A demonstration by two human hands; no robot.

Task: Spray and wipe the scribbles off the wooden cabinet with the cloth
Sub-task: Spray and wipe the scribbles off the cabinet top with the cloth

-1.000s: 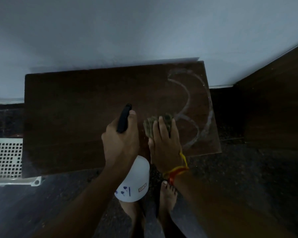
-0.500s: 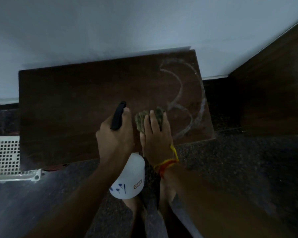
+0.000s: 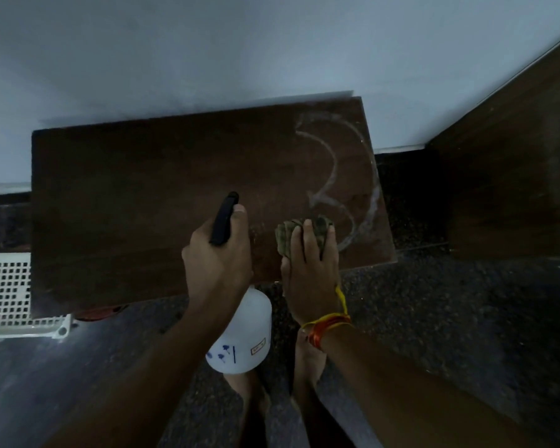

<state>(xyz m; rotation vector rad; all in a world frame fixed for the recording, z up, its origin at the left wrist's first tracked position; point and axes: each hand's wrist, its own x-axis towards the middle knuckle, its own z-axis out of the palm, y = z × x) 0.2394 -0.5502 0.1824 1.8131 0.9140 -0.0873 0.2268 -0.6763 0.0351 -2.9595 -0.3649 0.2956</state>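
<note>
Hands: two, bare, both engaged. Left hand (image 3: 219, 257) wrapped closed about the neck of the spray bottle, thumb resting against the black trigger head. Right hand (image 3: 307, 270) flat and palm down, fingers (image 3: 307, 236) spread over the cloth and pressing it to the wood; a red and yellow thread (image 3: 328, 324) circles its wrist.

Wooden cabinet (image 3: 143, 205): dark brown surface set against a pale wall. Left and centre portions appear free of marks (dim light; faint residue cannot be ruled out).

Scribbles (image 3: 340, 179): pale looping lines on the right part of the cabinet top, running from near the back edge toward the front edge. Still plainly visible.

Spray bottle (image 3: 243, 334): white body hanging below the cabinet's front edge, black nozzle (image 3: 223, 218) aimed out over the wood, left of the marks.

Cloth (image 3: 304, 232): small, olive, bunched, lying on the cabinet top near the front edge, just beside the lower loop of the scribbles and perhaps touching it.

Basket (image 3: 4, 292): white, perforated, on the floor at far left.

Step in hand, as judged: the wiping stage, with the cloth at the edge of the remaining marks.

Next move calls for: carrying the cloth right and toward the wall under firm pressure across the loops; a fresh spray there may help, which would mean turning the nozzle rightward.
</note>
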